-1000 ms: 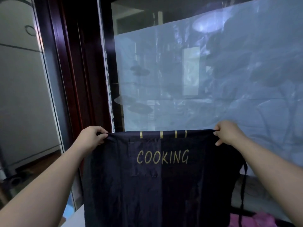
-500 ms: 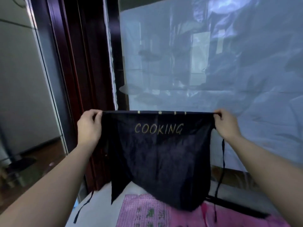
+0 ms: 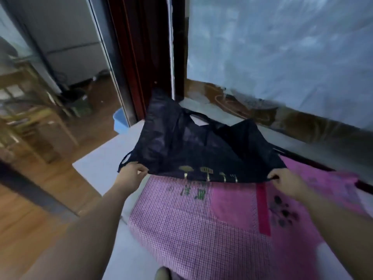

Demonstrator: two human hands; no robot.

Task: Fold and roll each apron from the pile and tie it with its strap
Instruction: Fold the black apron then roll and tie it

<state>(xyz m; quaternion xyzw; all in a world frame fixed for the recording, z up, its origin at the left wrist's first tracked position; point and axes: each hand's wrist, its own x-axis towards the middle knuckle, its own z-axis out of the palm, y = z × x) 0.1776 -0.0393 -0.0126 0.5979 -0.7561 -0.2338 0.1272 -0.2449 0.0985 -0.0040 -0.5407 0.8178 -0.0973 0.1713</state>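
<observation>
We pinch navy apron (image 3: 191, 142) top corners, left hand (image 3: 132, 172), right hand (image 3: 282, 181); bunched cloth near counter (image 3: 96, 168) far edge risks crooked fold.

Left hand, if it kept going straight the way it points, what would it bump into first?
The left hand pinches a corner of the dark apron, so it would push straight into that cloth first. What lies beyond the cloth is hard to judge, because the depth is unclear.
</observation>
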